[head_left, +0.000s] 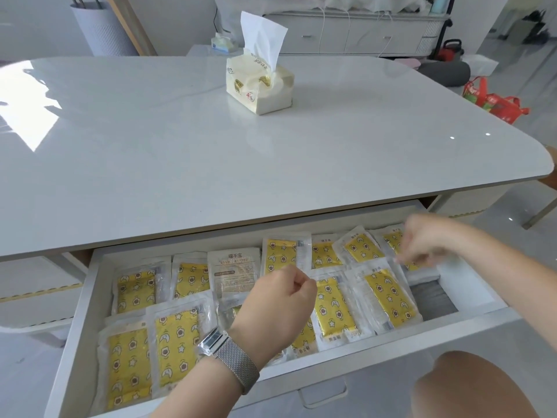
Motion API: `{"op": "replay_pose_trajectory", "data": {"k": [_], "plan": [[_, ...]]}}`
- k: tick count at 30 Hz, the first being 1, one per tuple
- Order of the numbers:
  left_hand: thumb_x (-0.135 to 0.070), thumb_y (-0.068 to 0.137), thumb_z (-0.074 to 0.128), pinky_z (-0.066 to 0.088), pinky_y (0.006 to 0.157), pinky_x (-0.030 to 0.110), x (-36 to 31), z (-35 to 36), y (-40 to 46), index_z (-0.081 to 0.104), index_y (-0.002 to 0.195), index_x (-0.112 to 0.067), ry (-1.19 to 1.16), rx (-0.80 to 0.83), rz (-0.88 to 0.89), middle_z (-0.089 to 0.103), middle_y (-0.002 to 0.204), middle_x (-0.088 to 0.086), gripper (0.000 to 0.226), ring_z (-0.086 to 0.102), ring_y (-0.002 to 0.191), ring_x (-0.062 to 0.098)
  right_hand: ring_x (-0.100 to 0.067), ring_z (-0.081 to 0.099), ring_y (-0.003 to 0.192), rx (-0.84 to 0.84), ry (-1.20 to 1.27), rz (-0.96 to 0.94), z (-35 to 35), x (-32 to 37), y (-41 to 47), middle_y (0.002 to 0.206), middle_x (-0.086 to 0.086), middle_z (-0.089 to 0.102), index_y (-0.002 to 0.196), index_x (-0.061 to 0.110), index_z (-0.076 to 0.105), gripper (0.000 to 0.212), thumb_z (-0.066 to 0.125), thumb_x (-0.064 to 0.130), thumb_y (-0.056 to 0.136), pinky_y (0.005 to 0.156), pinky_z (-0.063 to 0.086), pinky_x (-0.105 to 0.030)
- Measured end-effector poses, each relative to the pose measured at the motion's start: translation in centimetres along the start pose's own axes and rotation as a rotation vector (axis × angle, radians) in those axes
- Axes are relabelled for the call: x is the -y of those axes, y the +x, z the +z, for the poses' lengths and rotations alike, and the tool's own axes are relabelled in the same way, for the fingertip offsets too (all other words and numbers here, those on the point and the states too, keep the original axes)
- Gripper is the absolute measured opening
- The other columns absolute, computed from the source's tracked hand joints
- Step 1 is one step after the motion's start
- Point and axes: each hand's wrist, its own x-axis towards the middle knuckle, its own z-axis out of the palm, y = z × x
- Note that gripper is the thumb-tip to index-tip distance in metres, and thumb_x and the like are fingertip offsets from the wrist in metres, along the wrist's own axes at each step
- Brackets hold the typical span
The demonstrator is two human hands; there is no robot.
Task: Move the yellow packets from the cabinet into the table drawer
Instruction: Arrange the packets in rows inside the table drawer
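Most of the job looks done: yellow packets (177,339) fill the open table drawer (75,312) at lower frame, the left hand (283,300) clenched empty, the blurred right hand (422,239) seemingly pinching one packet's edge.

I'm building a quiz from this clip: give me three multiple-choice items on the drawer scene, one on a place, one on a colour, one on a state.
1. Where does the tissue pack stand?
A. on the tabletop
B. in the drawer
C. on the floor

2. What colour is the watch band on the left wrist?
A. red
B. silver
C. black

3. How is the table drawer?
A. pushed shut
B. pulled open, holding yellow packets
C. pulled open, bare

Answers: 1 A, it sits on the white tabletop beyond the drawer. 2 B, a silver mesh band. 3 B, yellow packets lie across its inside.
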Motion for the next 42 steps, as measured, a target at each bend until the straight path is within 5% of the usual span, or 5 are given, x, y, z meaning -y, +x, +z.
{"op": "replay_pose_trajectory", "data": {"k": [7,19,26,37,42], "plan": [[-0.03,0.1,0.043,0.055,0.085,0.032,0.2,0.0,0.1,0.065,0.109,-0.017,0.219,0.06,0.011,0.068,0.104,-0.005,0.027,0.064,0.093,0.014,-0.018,0.058,0.082,-0.164,-0.144,-0.118,2.0,4.7,3.1,0.104,-0.004,0.065,0.122,0.007,0.06,0.06,0.067,0.054,0.085,0.062,0.047,-0.024],[-0.033,0.101,0.036,0.057,0.079,0.036,0.9,-0.1,0.1,0.062,0.11,-0.022,0.44,-0.028,0.031,0.068,0.101,-0.004,0.029,0.066,0.089,0.019,-0.02,0.059,0.07,-0.145,0.861,0.091,2.9,2.7,5.1,0.112,-0.014,0.056,0.126,-0.001,0.055,0.056,0.079,0.023,0.081,0.081,0.06,-0.041],[-0.028,0.102,0.03,0.057,0.076,0.037,0.9,0.1,0.1,0.062,0.113,-0.021,0.479,-0.038,0.048,0.069,0.098,-0.002,0.034,0.067,0.082,0.022,-0.019,0.068,0.06,-0.341,0.414,0.035,3.8,3.9,4.5,0.092,-0.007,0.062,0.093,0.008,0.052,0.031,0.067,0.035,0.091,0.044,0.046,-0.024],[-0.035,0.102,0.031,0.054,0.071,0.033,0.2,-0.8,0.7,0.056,0.114,-0.019,0.6,-0.058,-0.012,0.062,0.102,-0.003,0.032,0.063,0.089,0.019,-0.02,0.065,0.084,-0.318,0.066,-0.149,1.6,2.1,1.4,0.102,-0.004,0.07,0.095,0.014,0.066,0.023,0.061,0.036,0.091,0.076,0.057,-0.035],[-0.036,0.101,0.035,0.055,0.081,0.033,-1.2,-3.4,0.0,0.051,0.128,-0.022,0.565,-0.035,-0.178,0.057,0.123,-0.003,0.034,0.058,0.107,0.018,-0.02,0.062,0.076,-0.248,-0.092,-0.137,0.2,0.9,-1.5,0.081,-0.002,0.065,0.08,0.016,0.062,0.014,0.054,0.021,0.09,0.068,0.055,-0.032]]}}
